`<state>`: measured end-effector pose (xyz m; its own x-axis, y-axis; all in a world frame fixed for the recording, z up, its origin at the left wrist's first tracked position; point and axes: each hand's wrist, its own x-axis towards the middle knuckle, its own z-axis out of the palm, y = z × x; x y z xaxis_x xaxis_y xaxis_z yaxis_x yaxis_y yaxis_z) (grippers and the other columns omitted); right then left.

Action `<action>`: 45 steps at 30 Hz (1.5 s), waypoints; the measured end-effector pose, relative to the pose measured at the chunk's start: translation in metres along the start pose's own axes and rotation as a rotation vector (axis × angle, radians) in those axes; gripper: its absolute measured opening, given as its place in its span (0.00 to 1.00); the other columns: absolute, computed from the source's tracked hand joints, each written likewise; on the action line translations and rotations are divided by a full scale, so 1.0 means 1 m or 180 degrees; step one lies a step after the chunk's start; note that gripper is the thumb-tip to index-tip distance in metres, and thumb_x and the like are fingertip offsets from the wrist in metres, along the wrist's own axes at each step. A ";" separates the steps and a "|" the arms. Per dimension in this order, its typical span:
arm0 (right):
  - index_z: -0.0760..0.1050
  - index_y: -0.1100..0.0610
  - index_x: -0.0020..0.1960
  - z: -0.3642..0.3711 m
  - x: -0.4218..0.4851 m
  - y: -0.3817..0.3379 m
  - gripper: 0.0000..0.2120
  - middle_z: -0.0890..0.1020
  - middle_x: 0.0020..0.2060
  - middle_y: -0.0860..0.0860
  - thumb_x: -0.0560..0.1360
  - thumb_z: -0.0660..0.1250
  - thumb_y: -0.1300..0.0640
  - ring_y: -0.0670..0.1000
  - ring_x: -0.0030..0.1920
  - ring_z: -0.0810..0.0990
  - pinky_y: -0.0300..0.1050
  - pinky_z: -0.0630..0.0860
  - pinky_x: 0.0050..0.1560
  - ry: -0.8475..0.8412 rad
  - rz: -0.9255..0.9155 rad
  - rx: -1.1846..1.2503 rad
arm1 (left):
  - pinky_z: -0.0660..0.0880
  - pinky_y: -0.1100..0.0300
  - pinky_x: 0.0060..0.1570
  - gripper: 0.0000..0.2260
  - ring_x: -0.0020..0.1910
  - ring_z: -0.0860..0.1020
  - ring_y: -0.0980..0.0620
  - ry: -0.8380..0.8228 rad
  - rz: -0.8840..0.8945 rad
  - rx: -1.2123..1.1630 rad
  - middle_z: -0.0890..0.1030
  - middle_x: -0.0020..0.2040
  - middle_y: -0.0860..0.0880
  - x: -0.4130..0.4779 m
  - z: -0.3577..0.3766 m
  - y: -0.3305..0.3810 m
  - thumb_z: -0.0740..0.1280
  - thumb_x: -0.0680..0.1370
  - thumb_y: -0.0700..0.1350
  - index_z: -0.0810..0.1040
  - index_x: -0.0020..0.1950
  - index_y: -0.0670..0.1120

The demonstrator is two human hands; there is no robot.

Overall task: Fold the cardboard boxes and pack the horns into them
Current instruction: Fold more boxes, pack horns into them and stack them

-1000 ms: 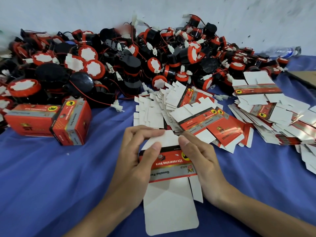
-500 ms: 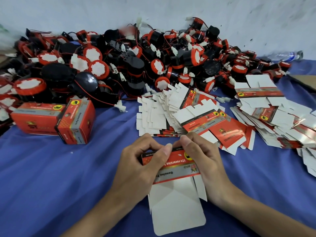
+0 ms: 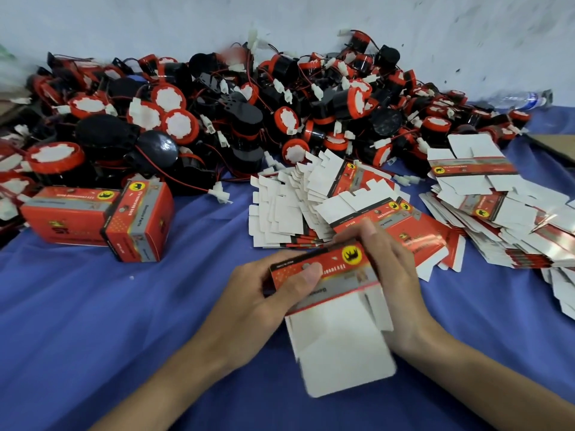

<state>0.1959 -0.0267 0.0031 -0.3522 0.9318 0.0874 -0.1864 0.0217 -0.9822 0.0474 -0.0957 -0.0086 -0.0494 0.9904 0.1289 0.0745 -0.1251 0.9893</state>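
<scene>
Both hands grasped one box blank just above the blue-covered surface: the left hand had its thumb pressed on the red printed panel with its fingers curled behind, and the right hand wrapped over the far right edge, so each grip was clamped on the same piece of card. The printed band looked to be opening into a sleeve, while the white flaps hung loose toward the person, unfolded and blurred. Judged from this, the box in hand was only at its first squaring-up; its end flaps were not yet tucked and no horn was in it. Well to the left of the grip lay two folded boxes, side by side and touching; whether they held horns could not be told. Just beyond the grip a fanned stack of flat blanks waited, with a second heap of blanks to its right. Farther off, against the wall, the large pile of red and black horns with their wires remained unpacked. Nearly all of the work seemed left to do.
</scene>
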 end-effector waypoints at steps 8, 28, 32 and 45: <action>0.74 0.54 0.53 -0.003 0.006 0.004 0.13 0.80 0.50 0.46 0.70 0.60 0.52 0.41 0.46 0.79 0.34 0.75 0.42 -0.0193 -0.0268 0.0228 | 0.74 0.58 0.61 0.26 0.58 0.79 0.54 0.1114 -0.0227 -0.1459 0.82 0.58 0.50 0.015 -0.012 -0.005 0.64 0.69 0.58 0.77 0.63 0.46; 0.76 0.66 0.60 0.094 0.189 -0.015 0.12 0.79 0.57 0.62 0.80 0.61 0.63 0.55 0.54 0.79 0.38 0.73 0.52 -0.2137 0.0512 -0.2499 | 0.72 0.75 0.47 0.29 0.51 0.76 0.68 0.1073 0.1095 0.1018 0.75 0.51 0.71 0.015 -0.078 -0.010 0.75 0.61 0.53 0.67 0.57 0.56; 0.72 0.67 0.64 0.092 0.185 -0.017 0.15 0.76 0.62 0.62 0.80 0.61 0.62 0.59 0.60 0.76 0.45 0.72 0.49 -0.1915 -0.0242 -0.3776 | 0.74 0.72 0.45 0.23 0.47 0.78 0.66 0.1507 0.1291 0.0533 0.78 0.48 0.58 0.015 -0.078 -0.011 0.73 0.62 0.52 0.68 0.53 0.52; 0.64 0.68 0.71 0.094 0.131 0.009 0.22 0.71 0.68 0.60 0.78 0.63 0.65 0.61 0.66 0.69 0.32 0.68 0.49 -0.2259 -0.1697 -0.4633 | 0.74 0.72 0.48 0.28 0.52 0.79 0.65 0.1860 0.1273 0.0457 0.78 0.53 0.54 0.020 -0.075 -0.013 0.74 0.67 0.44 0.68 0.63 0.40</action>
<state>0.0624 0.0614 0.0213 -0.9173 0.3884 0.0879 0.3779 0.9186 -0.1153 -0.0288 -0.0785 -0.0142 -0.5126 0.6723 0.5342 0.3265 -0.4227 0.8454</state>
